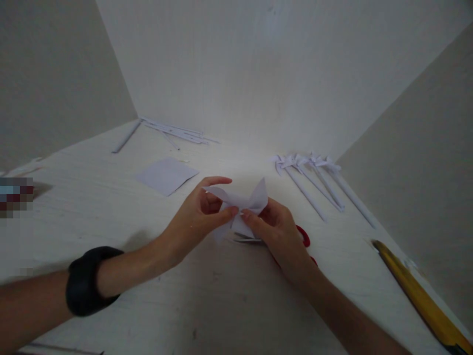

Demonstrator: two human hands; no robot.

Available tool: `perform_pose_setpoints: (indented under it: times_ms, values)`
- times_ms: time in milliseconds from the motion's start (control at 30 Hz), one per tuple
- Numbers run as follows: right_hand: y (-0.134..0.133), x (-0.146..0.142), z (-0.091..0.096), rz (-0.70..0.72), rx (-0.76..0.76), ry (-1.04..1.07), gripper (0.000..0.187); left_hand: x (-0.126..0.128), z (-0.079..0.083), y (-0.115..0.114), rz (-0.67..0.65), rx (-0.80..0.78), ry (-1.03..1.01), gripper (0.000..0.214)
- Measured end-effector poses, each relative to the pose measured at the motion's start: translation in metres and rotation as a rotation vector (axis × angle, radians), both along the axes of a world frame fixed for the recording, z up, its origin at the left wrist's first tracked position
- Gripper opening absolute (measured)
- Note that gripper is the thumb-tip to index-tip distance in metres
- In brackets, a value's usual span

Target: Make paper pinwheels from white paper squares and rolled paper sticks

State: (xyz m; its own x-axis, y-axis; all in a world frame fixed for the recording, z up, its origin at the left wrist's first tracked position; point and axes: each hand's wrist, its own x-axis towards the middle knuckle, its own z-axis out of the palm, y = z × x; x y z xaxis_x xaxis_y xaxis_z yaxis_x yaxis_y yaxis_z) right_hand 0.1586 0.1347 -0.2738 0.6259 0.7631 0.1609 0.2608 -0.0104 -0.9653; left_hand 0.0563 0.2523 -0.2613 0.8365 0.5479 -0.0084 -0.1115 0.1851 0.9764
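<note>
The left hand (212, 207) and right hand (275, 222) pinched the paper (242, 201) between them, thumb tips close together at its middle, above the table (166, 305). Uneven thumb pressure could have torn or miscreased it; a loosened pinch could have let its flaps (two stood raised) spring open. Count: one paper held, one square sheet (166, 176), one pair of scissors (303, 235) partly beneath the right hand, one yellow cutter (417, 292), apparently four pinwheels (316, 160); the overlapping rolls (173, 130) could not be counted.

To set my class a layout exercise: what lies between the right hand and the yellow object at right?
The head view shows a red scissors handle beside the right hand, then bare whitish tabletop up to the yellow object.
</note>
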Motion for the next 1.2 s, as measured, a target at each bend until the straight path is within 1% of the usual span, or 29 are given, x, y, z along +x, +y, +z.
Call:
perform_pose_setpoints:
  times_ms: [133, 433, 533, 667, 800, 933, 1033, 1200]
  values:
    - [-0.004, -0.003, -0.001, 0.014, 0.011, 0.042, 0.021, -0.001, -0.001, -0.003, -0.002, -0.004, -0.011, 0.047]
    - [-0.001, -0.007, -0.001, -0.075, -0.03, 0.06, 0.018, 0.0, -0.006, -0.003, -0.017, -0.06, -0.016, 0.048]
    - [-0.002, -0.007, -0.003, -0.104, -0.029, 0.075, 0.019, -0.001, -0.008, -0.003, -0.029, -0.05, -0.005, 0.048]
    - [-0.002, -0.006, -0.004, -0.106, -0.022, 0.099, 0.018, -0.004, -0.011, -0.001, -0.042, -0.041, -0.005, 0.045]
    - [-0.004, -0.004, -0.004, -0.131, -0.043, 0.084, 0.017, -0.005, -0.01, 0.0, -0.008, -0.115, -0.006, 0.034]
    - [-0.006, 0.0, -0.005, -0.143, -0.044, 0.09, 0.018, -0.004, -0.008, 0.001, 0.014, -0.192, -0.044, 0.031]
    - [-0.006, 0.002, -0.006, -0.124, -0.016, 0.093, 0.018, -0.003, -0.009, 0.001, -0.008, -0.168, -0.015, 0.028]
    - [-0.006, 0.002, -0.009, -0.113, -0.008, 0.093, 0.021, -0.004, -0.011, 0.0, -0.078, -0.096, -0.01, 0.034]
